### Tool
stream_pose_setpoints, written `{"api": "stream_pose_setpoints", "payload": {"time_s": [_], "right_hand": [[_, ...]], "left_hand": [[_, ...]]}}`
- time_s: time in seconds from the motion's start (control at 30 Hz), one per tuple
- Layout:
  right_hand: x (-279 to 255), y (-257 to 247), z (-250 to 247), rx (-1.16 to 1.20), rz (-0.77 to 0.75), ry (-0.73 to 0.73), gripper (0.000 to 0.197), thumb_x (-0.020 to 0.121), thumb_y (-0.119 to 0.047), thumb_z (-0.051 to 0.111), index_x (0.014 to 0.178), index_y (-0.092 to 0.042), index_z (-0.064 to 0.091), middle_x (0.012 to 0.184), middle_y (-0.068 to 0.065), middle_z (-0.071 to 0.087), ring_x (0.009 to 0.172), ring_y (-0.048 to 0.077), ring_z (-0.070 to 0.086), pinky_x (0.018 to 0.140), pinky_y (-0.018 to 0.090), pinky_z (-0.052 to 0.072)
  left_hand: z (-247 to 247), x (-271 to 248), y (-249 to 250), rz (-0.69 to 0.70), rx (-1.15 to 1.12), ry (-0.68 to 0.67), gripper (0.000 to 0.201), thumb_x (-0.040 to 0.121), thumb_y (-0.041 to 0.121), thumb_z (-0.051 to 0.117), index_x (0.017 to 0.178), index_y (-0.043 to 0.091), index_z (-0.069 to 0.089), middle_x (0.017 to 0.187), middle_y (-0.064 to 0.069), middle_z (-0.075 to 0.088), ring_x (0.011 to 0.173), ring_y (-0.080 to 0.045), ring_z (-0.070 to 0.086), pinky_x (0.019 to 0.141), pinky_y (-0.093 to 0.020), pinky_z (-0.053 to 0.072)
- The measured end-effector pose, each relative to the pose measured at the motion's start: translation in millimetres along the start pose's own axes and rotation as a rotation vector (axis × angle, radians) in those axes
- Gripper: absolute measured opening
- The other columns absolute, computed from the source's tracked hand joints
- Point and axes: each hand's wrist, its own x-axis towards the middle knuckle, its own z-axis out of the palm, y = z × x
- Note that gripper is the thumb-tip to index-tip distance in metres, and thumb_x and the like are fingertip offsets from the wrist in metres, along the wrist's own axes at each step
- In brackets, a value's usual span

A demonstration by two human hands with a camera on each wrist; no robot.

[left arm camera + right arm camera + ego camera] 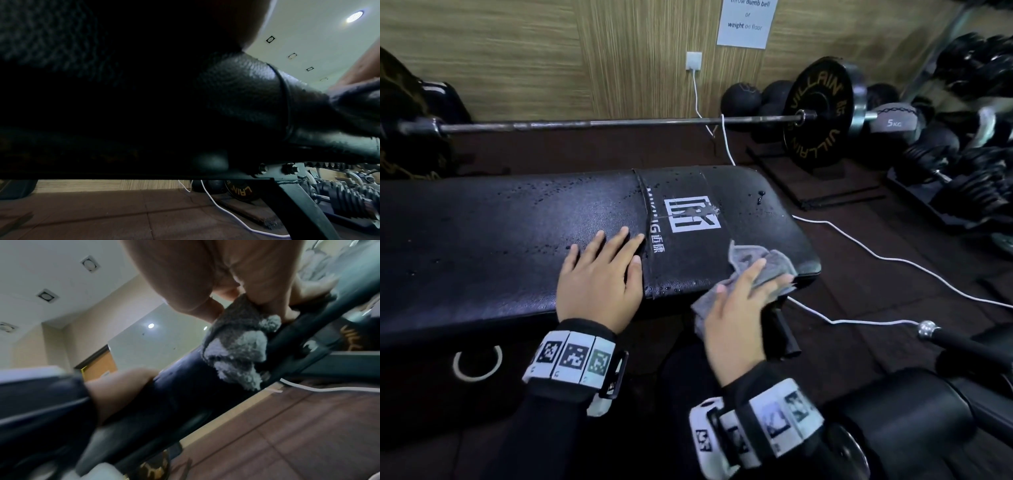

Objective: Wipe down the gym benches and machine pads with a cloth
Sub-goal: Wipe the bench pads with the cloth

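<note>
Black padded counter point(500, 219) wet, droplets scattered near white logo point(691, 214). Left hand point(599, 274) flat on pad, fingers spread, pressing near seam. Right hand point(743, 301) lies over grey cloth point(760, 260) at near right corner of pad, fingers extended over it; grip probably loose, blurred. Barbell point(619, 122) behind on floor.
</note>
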Motion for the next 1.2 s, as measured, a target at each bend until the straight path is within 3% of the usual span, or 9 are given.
{"api": "stream_pose_setpoints", "payload": {"time_s": [0.07, 0.17, 0.3, 0.47, 0.57, 0.67, 0.8, 0.97, 1.2], "right_hand": [[-16, -11, 8, -0.078, -0.016, 0.054, 0.068, 0.096, -0.016, 0.046, 0.140, 0.012, 0.003, 0.133, 0.055, -0.006, 0.125, 0.069, -0.002, 0.114, 0.046, -0.012], [-22, -8, 18, -0.024, 0.013, -0.047, 0.068, 0.100, -0.027, 0.036, 0.142, 0.001, -0.010, 0.137, 0.045, -0.023, 0.132, 0.055, -0.020, 0.094, 0.016, -0.034], [6, 22, -2, -0.049, 0.113, -0.050, 0.062, 0.102, -0.029, 0.022, 0.144, 0.003, -0.010, 0.140, 0.047, -0.017, 0.133, 0.057, -0.013, 0.099, 0.029, -0.032], [18, 31, -24, 0.190, 0.074, -0.021, 0.067, 0.098, -0.021, 0.037, 0.149, -0.009, -0.003, 0.153, 0.022, -0.015, 0.141, 0.039, -0.008, 0.115, 0.046, -0.001], [2, 22, -3, -0.029, 0.031, -0.092, 0.064, 0.101, -0.026, 0.027, 0.146, -0.002, -0.011, 0.147, 0.037, -0.017, 0.136, 0.051, -0.013, 0.109, 0.040, -0.021], [-10, 12, 5, -0.053, 0.000, -0.093, 0.065, 0.101, -0.028, 0.029, 0.145, -0.003, -0.012, 0.139, 0.045, -0.024, 0.135, 0.052, -0.019, 0.109, 0.031, -0.020], [9, 24, -14, -0.245, -0.104, -0.019, 0.056, 0.101, -0.019, 0.034, 0.145, 0.004, 0.008, 0.143, 0.045, -0.004, 0.133, 0.059, -0.007, 0.113, 0.058, 0.002], [63, 45, -54, -0.368, 0.098, -0.129, 0.054, 0.101, -0.031, 0.028, 0.150, -0.013, 0.010, 0.153, 0.028, -0.004, 0.139, 0.047, 0.003, 0.113, 0.051, 0.011], [112, 51, -84, -0.541, -0.034, -0.352, 0.050, 0.102, -0.026, 0.029, 0.147, -0.007, 0.019, 0.149, 0.030, 0.018, 0.133, 0.044, 0.028, 0.103, 0.038, 0.027]], "left_hand": [[0, 0, -1, 0.003, 0.000, 0.002, 0.051, 0.092, 0.039, 0.022, 0.137, 0.038, 0.046, 0.146, 0.012, 0.042, 0.139, -0.017, 0.033, 0.114, -0.043, 0.018], [1, 0, -2, 0.017, -0.012, 0.000, 0.051, 0.093, 0.039, 0.022, 0.138, 0.036, 0.046, 0.146, 0.011, 0.041, 0.139, -0.018, 0.033, 0.114, -0.044, 0.017], [2, 1, -2, 0.018, -0.029, 0.012, 0.050, 0.093, 0.040, 0.023, 0.137, 0.036, 0.047, 0.145, 0.011, 0.042, 0.139, -0.018, 0.033, 0.114, -0.044, 0.018], [3, 0, -2, 0.003, -0.012, 0.026, 0.049, 0.093, 0.039, 0.025, 0.135, 0.037, 0.049, 0.144, 0.011, 0.044, 0.137, -0.018, 0.036, 0.113, -0.045, 0.021], [3, 1, -2, 0.006, -0.012, 0.021, 0.049, 0.093, 0.039, 0.024, 0.136, 0.037, 0.048, 0.144, 0.011, 0.044, 0.137, -0.018, 0.036, 0.113, -0.045, 0.021], [2, 1, -2, 0.012, -0.013, 0.004, 0.050, 0.093, 0.040, 0.023, 0.137, 0.037, 0.046, 0.145, 0.012, 0.042, 0.138, -0.018, 0.034, 0.114, -0.045, 0.020], [2, 2, -4, 0.016, -0.019, -0.011, 0.051, 0.093, 0.042, 0.021, 0.138, 0.039, 0.043, 0.147, 0.013, 0.039, 0.139, -0.016, 0.032, 0.114, -0.045, 0.018], [2, 5, -3, 0.008, -0.017, -0.020, 0.047, 0.094, 0.041, 0.026, 0.137, 0.040, 0.044, 0.147, 0.015, 0.039, 0.139, -0.015, 0.031, 0.113, -0.046, 0.019], [-3, 12, -18, 0.056, -0.034, -0.090, 0.045, 0.095, 0.052, 0.025, 0.138, 0.049, 0.034, 0.150, 0.023, 0.028, 0.142, -0.004, 0.021, 0.111, -0.037, 0.016]]}}
